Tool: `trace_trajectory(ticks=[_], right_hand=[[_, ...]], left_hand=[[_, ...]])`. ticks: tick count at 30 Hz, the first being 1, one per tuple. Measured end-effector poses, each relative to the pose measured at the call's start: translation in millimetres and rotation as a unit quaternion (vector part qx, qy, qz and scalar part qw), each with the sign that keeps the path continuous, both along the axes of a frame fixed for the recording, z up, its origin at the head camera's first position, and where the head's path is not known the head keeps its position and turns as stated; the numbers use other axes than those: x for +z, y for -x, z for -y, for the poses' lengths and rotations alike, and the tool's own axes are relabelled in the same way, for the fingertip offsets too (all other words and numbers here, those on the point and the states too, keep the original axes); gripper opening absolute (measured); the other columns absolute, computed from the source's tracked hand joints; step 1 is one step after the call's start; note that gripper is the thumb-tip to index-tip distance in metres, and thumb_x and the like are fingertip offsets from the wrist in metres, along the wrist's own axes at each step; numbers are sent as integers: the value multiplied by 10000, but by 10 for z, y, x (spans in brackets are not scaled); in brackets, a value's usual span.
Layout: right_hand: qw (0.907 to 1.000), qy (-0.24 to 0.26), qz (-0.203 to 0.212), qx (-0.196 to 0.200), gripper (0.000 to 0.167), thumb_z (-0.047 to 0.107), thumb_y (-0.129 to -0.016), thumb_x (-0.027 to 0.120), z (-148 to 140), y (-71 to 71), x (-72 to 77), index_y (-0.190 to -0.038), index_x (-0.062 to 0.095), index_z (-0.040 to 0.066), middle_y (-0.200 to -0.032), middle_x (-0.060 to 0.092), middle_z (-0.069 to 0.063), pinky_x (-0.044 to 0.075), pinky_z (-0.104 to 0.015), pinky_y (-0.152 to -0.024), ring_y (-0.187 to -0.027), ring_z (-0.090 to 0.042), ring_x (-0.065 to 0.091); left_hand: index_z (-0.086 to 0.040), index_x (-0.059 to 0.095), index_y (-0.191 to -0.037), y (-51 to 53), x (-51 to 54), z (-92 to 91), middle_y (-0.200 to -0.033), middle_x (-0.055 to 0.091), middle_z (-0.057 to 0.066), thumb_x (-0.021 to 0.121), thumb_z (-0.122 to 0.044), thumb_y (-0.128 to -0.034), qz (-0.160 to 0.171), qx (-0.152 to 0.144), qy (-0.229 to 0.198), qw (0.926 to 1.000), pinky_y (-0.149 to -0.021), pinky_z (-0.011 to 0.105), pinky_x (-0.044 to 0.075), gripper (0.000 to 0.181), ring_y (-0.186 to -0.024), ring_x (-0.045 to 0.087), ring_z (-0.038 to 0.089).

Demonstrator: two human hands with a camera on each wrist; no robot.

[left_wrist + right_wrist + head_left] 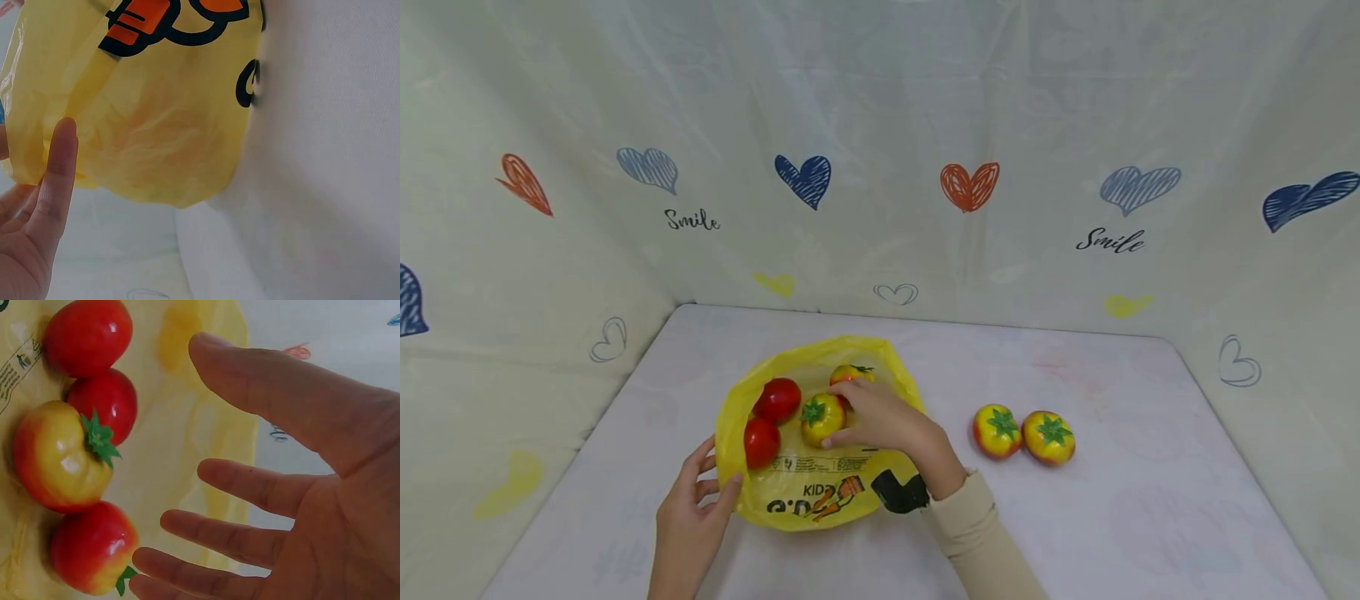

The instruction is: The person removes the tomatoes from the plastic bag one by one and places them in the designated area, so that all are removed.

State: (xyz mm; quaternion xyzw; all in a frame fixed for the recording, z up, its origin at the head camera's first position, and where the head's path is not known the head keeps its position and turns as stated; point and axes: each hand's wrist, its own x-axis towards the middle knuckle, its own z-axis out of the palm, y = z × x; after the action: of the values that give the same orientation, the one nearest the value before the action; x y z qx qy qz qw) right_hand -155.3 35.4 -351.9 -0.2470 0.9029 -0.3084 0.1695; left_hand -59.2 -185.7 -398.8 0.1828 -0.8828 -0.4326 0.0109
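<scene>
Toward the tabletop's (1135, 517) left edge, we count four glossy, round red-to-yellow fruits (777, 401) inside a thin yellow plastic bag (808, 362), left hand (691, 507) pinching its rim, right hand (883, 415) spread, empty; two yellow-red fruits (1048, 439) remain outside.

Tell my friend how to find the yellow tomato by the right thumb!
On the pale table sits an open yellow bag. Inside it, right of two plain red tomatoes, find the right hand. The yellow-and-red tomato by its thumb shows its whole green star top, while the neighbour behind is partly covered by the hand.
</scene>
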Motion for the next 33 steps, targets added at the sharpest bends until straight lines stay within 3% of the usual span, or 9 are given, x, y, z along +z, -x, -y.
trace_trajectory(ticks=[5, 11, 22, 33], right_hand=[[9994, -202, 272, 20, 663, 325, -778, 740, 163, 180, -92, -1346, 475, 109, -1326, 489, -66, 448, -293, -935, -1090, -187, 517], [9987, -466, 228, 4, 657, 268, -762, 757, 314, 292, -244, -1339, 485, 111, -1328, 511, -36, 453, -295, -948, -1097, -160, 513], [9933, -1000, 113, -570, 702, 304, -767, 743, 496, 295, -457, -1373, 434, 131, -1402, 415, -51, 492, -339, -884, -1004, -198, 515], [9907, -1252, -190, -498, 675, 299, -758, 748, 558, 260, -551, -1336, 461, 100, -1311, 450, -56, 502, -330, -875, -983, -249, 505]], left_hand=[[-93, 286, -1442, 1, -3, 0, -1241, 474, 197, 583, -190, -906, -14, 1, -7, 10000, -778, 335, 569, 621, -991, 568, 290], [-94, 282, -1444, 2, 2, -6, -1248, 468, 199, 575, -186, -908, 10, -26, -23, 10000, -773, 337, 571, 618, -1004, 569, 303], [-89, 288, -1441, -9, 15, -11, -1241, 478, 192, 568, -164, -905, -17, 5, -6, 10000, -790, 338, 566, 609, -1006, 570, 300], [-86, 298, -1435, 2, -4, -14, -1232, 482, 191, 572, -165, -906, -45, 12, -9, 10000, -775, 322, 569, 601, -998, 572, 294]])
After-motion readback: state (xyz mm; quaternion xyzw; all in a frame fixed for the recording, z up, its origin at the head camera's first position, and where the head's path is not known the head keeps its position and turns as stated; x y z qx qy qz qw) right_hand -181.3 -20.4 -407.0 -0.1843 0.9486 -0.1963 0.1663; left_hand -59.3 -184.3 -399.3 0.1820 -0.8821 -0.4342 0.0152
